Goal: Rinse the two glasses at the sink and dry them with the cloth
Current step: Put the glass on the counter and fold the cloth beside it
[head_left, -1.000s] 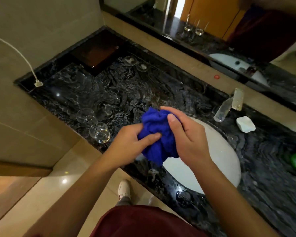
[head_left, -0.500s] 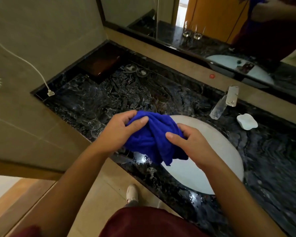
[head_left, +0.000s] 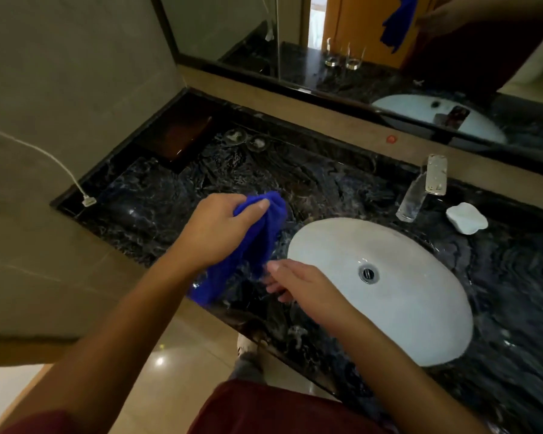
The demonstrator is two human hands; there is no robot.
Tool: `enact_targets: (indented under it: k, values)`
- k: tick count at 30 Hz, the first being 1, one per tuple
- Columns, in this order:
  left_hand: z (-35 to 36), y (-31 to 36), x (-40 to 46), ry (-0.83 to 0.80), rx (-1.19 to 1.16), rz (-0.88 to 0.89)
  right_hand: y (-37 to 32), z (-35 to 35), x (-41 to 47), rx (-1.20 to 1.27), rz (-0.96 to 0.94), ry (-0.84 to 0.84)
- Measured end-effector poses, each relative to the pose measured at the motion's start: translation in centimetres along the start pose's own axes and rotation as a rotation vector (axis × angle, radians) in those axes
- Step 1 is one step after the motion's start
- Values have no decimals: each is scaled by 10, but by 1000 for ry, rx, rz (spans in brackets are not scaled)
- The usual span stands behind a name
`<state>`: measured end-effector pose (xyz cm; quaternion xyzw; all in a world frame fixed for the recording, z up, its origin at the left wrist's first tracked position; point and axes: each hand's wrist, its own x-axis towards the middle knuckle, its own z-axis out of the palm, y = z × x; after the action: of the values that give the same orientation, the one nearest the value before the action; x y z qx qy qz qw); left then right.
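Observation:
My left hand (head_left: 220, 230) grips the top of a blue cloth (head_left: 257, 242), which hangs down over the front of the black marble counter (head_left: 342, 189), left of the white oval sink (head_left: 420, 308). My right hand (head_left: 301, 283) hovers just right of the cloth's lower end, fingers loose and holding nothing. The two glasses are hidden behind my left arm and the cloth. Their reflection (head_left: 344, 57) shows in the mirror, standing side by side on the counter.
A chrome faucet (head_left: 420, 192) and a white soap dish (head_left: 466, 217) stand behind the sink. Two small round glass pieces (head_left: 246, 139) and a dark wooden tray (head_left: 182, 139) sit at the back left. A white cable plug (head_left: 88, 202) lies at the counter's left edge.
My right hand has let go of the cloth and dropped toward the counter's front. My left hand has lifted the cloth's top so it hangs long instead of bunched.

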<state>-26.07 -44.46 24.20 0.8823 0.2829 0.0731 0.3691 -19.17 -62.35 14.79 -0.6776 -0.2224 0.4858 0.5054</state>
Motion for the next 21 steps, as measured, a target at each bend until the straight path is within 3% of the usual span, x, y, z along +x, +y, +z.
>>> enact_targets:
  k: [2,4,6,8,11,14,18,21]
  values:
    - [-3,-9,9,-78,-428,-193,0,15,20,43,102,2]
    - [-5,-22,16,-202,-835,-394,-4,28,42,322,139,139]
    - [-8,-38,24,-310,-1032,-500,-13,33,61,638,130,295]
    - [-12,-52,34,-382,-1120,-531,-21,34,74,785,87,272]
    - [-20,-73,55,-410,-1046,-457,-25,41,86,728,40,211]
    - [-27,-102,78,-368,-823,-320,-24,37,91,463,30,368]
    - [-23,-145,95,-382,-610,-282,-14,21,90,255,81,534]
    - [-11,-167,97,-350,-275,-135,-6,14,90,-171,84,587]
